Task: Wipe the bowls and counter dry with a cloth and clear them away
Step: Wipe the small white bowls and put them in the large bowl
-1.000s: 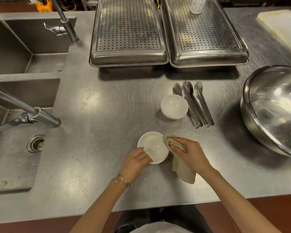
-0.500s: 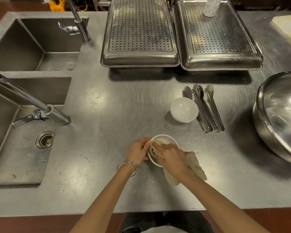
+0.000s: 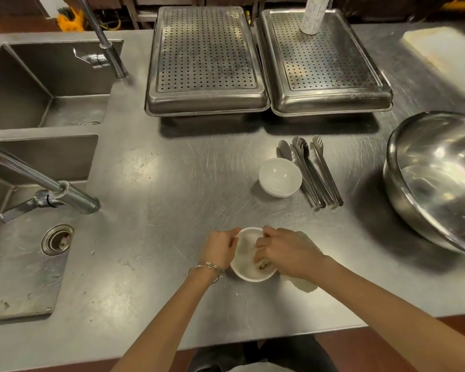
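Note:
A small white bowl (image 3: 246, 255) sits near the front of the steel counter (image 3: 172, 210). My left hand (image 3: 220, 247) grips its left rim. My right hand (image 3: 285, 251) holds a beige cloth (image 3: 300, 283) and presses a bunch of it inside the bowl; the rest of the cloth trails out under my right wrist. Further back on the counter, beside the tongs, stands a stack of white bowls (image 3: 279, 177).
Several metal tongs (image 3: 313, 173) lie right of the bowl stack. A large steel mixing bowl (image 3: 438, 178) stands at the right edge. Two perforated steel trays (image 3: 207, 63) (image 3: 325, 65) sit at the back, one bearing a white bottle (image 3: 312, 13). Two sinks (image 3: 24, 264) with faucets lie left.
My right hand has brought the cloth from the bowl's right rim into the bowl and down toward its near side. My left hand keeps hold of the rim.

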